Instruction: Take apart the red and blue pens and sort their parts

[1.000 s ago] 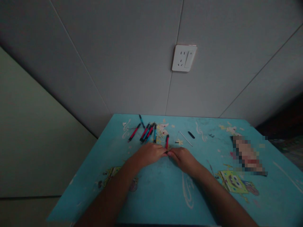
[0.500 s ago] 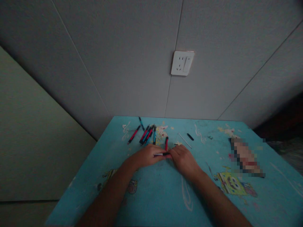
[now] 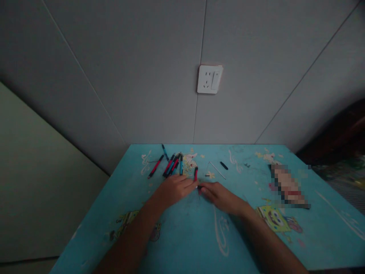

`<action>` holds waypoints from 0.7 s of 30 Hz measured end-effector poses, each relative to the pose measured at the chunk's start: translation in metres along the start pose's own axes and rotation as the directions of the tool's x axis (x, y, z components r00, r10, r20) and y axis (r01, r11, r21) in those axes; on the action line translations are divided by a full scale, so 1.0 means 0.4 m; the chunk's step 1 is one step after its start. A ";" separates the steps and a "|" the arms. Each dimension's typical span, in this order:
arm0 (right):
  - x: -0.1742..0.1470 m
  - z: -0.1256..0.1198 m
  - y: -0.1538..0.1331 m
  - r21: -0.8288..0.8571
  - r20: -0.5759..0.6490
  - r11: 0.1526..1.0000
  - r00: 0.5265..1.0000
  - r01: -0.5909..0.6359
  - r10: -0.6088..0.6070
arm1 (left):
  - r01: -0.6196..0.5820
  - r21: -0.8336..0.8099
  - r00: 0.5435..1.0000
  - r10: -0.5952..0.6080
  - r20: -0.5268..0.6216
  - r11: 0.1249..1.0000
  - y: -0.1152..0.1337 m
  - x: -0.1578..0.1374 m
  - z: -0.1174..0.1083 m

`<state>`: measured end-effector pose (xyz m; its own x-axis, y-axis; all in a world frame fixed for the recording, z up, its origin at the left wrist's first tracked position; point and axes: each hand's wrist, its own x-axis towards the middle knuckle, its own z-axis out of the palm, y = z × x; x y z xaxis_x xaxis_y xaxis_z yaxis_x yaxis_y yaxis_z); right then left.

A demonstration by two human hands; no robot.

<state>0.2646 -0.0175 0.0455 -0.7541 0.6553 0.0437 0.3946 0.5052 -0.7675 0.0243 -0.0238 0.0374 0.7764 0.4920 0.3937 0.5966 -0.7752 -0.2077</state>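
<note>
My left hand and my right hand meet over the middle of the table, both closed. Between their fingertips shows a small black pen part with a pale bit at its left end. The left fingers cover most of it; my right thumb and fingers pinch its dark end. Just beyond the fingertips lies a red and black pen barrel. To its right rest a tiny black piece, a thin white refill and a short black grip-like piece.
Several red, blue and black pens lie in a loose pile at the back left. A blurred-out flat item is on the right of the blue cartoon-print table. Behind stands a grey wall with a white socket.
My left fingers have slid over the black and white pen part, hiding most of it. My right hand has turned flatter. The view has shifted slightly.
</note>
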 end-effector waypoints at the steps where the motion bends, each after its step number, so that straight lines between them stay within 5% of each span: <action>1: 0.006 0.010 0.004 -0.092 -0.054 0.996 0.999 -0.013 0.008 | 0.028 -0.015 0.999 -0.027 0.025 1.000 0.000 -0.003 0.006; 5: 0.033 0.047 0.022 -0.457 -0.157 0.873 0.981 -0.171 0.109 | 0.171 -0.107 0.979 -0.157 0.132 0.979 -0.006 -0.010 0.029; 8: 0.045 0.055 0.028 -0.615 -0.165 0.769 0.982 -0.177 0.094 | 0.250 -0.183 0.960 -0.218 0.178 0.951 -0.011 -0.012 0.035; 16: 0.053 0.050 0.015 -0.730 -0.147 0.683 0.984 -0.041 -0.098 | 0.427 -0.445 0.898 -0.310 0.312 0.787 -0.009 -0.008 0.022; 21: 0.056 0.056 0.024 -0.741 -0.151 0.671 0.983 -0.040 -0.109 | 0.524 -0.564 0.849 -0.334 0.410 0.638 -0.001 0.002 0.007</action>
<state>0.2398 -0.0108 0.0247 -0.7046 0.6737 0.2229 0.6834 0.7288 -0.0428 0.0253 -0.0218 0.0352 0.5426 0.8392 0.0364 0.6730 -0.4602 0.5791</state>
